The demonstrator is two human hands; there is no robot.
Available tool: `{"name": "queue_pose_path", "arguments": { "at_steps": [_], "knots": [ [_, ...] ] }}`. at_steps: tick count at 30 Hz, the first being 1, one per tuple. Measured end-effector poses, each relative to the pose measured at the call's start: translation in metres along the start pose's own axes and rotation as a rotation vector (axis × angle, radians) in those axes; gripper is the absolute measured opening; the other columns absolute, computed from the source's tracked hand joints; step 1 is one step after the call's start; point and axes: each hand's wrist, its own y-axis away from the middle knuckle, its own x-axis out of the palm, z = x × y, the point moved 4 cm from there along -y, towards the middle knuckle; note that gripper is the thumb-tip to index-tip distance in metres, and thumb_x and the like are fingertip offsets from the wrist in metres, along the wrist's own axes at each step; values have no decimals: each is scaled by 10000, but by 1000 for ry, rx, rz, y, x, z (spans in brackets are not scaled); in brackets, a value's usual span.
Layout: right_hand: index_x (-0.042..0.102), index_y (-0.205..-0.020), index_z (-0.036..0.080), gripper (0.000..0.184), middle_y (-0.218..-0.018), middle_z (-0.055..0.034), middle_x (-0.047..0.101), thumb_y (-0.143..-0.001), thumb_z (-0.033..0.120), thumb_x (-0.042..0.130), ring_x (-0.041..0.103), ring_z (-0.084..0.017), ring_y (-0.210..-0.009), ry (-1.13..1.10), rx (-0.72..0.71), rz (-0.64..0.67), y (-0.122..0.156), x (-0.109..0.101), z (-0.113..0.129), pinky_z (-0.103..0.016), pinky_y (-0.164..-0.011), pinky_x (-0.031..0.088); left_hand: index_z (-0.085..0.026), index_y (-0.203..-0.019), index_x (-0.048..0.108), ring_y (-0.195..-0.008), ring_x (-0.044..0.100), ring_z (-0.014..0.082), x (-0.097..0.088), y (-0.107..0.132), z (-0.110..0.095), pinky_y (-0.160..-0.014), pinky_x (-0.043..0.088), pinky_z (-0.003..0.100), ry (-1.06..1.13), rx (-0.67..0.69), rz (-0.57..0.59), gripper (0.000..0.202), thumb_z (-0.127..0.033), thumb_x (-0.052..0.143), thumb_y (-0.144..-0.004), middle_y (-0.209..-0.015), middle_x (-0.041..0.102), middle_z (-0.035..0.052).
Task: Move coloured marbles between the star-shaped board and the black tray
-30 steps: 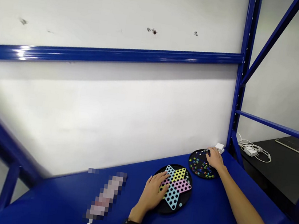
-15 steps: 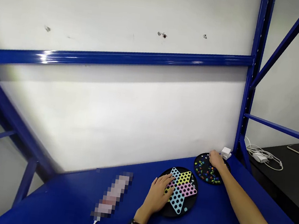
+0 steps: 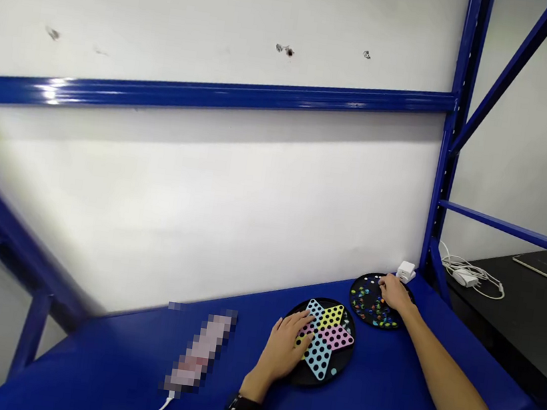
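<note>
A round black board with a coloured star of holes (image 3: 323, 343) lies on the blue shelf (image 3: 368, 406). My left hand (image 3: 285, 349) rests flat on the board's left edge, fingers spread over the star. Beside it to the right sits a round black tray of small coloured pieces (image 3: 370, 302). My right hand (image 3: 394, 292) reaches into that tray with its fingers curled down among the pieces; what they pinch is too small to see.
A small white charger block (image 3: 406, 271) sits behind the tray by the blue upright (image 3: 445, 154). A blurred-out object with a white cable (image 3: 198, 356) lies left of the board. White cabling (image 3: 468, 276) and a flat device (image 3: 545, 266) rest on the black table at right.
The camera view shifted slightly. Both hands stay where they were, left on the star board and right in the tray of pieces.
</note>
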Motion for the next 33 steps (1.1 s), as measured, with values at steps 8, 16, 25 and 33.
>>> {"name": "queue_pose_path", "arguments": {
  "at_steps": [8, 16, 25, 33],
  "knots": [
    [598, -849, 175, 199, -740, -44, 642, -711, 286, 504, 580, -143, -587, -551, 315, -230, -11, -38, -22, -232, -488, 402, -322, -1332, 543, -1360, 436, 255, 2, -2, 0, -1151, 286, 553, 7, -11, 11, 415, -402, 425, -943, -1462, 498, 22],
    [532, -572, 185, 147, -551, -4, 550, -693, 264, 502, 492, -132, -559, -246, 306, -42, 1, -56, -32, -231, -497, 305, -324, -1338, 536, -1358, 435, 245, 3, -2, 2, -1159, 275, 537, 16, -3, 7, 415, -417, 411, -953, -1466, 493, 21],
    [608, -610, 181, 273, -564, 21, 583, -571, 397, 769, 497, -118, -567, 159, 185, 507, 29, -47, -7, -221, -501, 298, -313, -1322, 550, -1350, 443, 247, 2, -3, 0, -1158, 283, 530, 22, -6, -3, 411, -405, 424, -942, -1458, 502, 21],
    [680, -612, 177, 225, -607, 3, 655, -567, 379, 770, 528, -126, -610, 151, 179, 651, 37, -52, -7, -221, -537, 336, -315, -1322, 551, -1348, 449, 247, 3, -3, 0, -1152, 295, 533, 10, -7, -9, 412, -401, 420, -941, -1452, 509, 19]
  ]
}}
